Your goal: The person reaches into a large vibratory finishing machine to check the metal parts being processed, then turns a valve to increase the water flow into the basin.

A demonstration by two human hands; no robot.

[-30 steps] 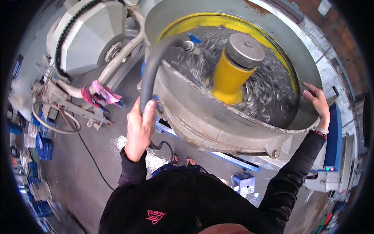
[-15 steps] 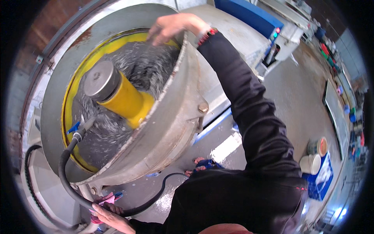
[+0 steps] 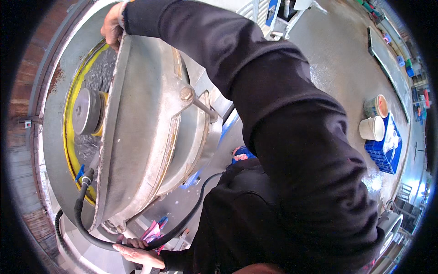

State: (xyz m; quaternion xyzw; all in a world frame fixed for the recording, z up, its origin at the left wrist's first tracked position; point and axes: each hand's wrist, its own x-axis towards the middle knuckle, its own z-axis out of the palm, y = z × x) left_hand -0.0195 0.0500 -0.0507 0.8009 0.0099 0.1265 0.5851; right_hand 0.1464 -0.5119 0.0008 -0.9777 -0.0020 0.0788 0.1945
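Note:
A large round metal tub (image 3: 137,118) with a yellow inner wall (image 3: 70,123) stands at my left. Inside it are grey, wet-looking contents (image 3: 98,73) and a yellow centre post with a grey cap (image 3: 86,112). My right hand (image 3: 113,26) is at the tub's upper rim, fingers curled over the edge toward the inside. Low on the left, my left hand (image 3: 139,254) grips a black hose (image 3: 89,235). The hose bends up over the tub's lower rim to a valve with a blue handle (image 3: 80,173), its nozzle pointing at the contents.
Pink and blue cloth (image 3: 153,232) shows beside my left hand. A bolted rod (image 3: 187,94) juts from the tub's side. Farther right, two buckets (image 3: 372,128) and a blue crate (image 3: 388,153) stand on the wet floor. A flat panel (image 3: 388,68) lies beyond them.
My right hand has come down from above the tub, where its fingers were spread, onto the rim. My view has shifted, so the tub appears farther left and steeper. My left hand stays on the hose.

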